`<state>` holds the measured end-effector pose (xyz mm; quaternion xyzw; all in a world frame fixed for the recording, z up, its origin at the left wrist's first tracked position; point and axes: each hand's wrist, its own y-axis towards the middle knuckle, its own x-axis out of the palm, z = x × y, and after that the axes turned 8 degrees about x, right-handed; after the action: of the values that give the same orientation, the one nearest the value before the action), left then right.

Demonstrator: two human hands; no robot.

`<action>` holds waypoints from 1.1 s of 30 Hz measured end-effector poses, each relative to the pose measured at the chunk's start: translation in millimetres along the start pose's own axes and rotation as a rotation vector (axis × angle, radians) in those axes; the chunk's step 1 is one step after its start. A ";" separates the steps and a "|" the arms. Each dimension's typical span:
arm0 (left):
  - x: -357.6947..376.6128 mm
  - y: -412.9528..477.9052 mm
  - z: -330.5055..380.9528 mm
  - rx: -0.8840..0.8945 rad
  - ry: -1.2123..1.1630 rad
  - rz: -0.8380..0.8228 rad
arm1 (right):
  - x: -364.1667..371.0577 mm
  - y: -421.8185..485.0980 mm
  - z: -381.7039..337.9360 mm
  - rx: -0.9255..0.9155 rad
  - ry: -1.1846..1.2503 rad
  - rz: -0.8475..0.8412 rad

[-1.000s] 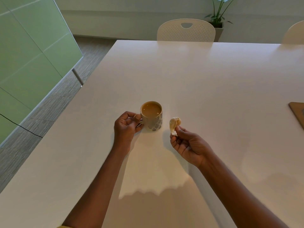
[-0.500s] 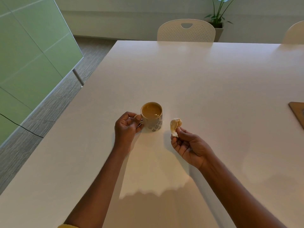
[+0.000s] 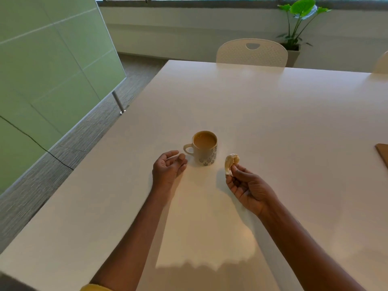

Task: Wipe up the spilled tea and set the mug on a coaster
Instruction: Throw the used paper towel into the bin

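Nearest, at 6 o'clock, two bare forearms reach up over the white table (image 3: 273,114), with a scrap of yellow sleeve (image 3: 95,287) showing at the bottom edge. The left hand (image 3: 168,168) lies just off the mug's handle, at about 8 o'clock from the mug (image 3: 205,148); its fingers are loosely curled and spread, holding nothing, and the fingertips sit close to the handle but apart from it. The right hand (image 3: 248,186) is at 4 o'clock from the mug, palm turned partly up, thumb and fingers pinched on a crumpled, tea-stained tissue (image 3: 231,164) that sticks up above the fingertips and stands clear of the mug. The mug stands upright on the bare table near the middle of the view, handle pointing to 9 o'clock, its lower wall printed with small dark leaf marks, and it is filled nearly to the rim with milky tea. Well away at 3 o'clock, cut by the right edge, lies a flat brown coaster (image 3: 382,153); the mug is not on it. Beyond, at 12 o'clock, a white perforated chair (image 3: 252,53) is pushed to the far table edge, and a second chair (image 3: 381,64) shows at 2 o'clock. Behind them at 1 o'clock a green plant (image 3: 300,15) stands in a pot by the wall under the window. At 9 to 10 o'clock a green glass panel (image 3: 48,66) stands over grey floor (image 3: 69,143).
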<state>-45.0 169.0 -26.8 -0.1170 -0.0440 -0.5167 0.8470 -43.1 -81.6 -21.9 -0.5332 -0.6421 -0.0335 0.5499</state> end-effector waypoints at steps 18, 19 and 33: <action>-107.0 -168.4 54.0 0.090 -0.125 0.158 | 100.7 -2.0 134.2 0.315 -0.545 -0.511; -118.7 -174.5 55.2 0.103 -0.136 0.185 | 109.1 -2.9 144.3 0.328 -0.569 -0.533; -341.7 -183.3 102.5 0.193 -0.253 0.410 | 260.2 18.4 342.0 0.410 -0.680 -0.601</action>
<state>-360.4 409.2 33.7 -0.1056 -0.1742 -0.3089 0.9290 -214.0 310.1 26.7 -0.1863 -0.9036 0.1122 0.3691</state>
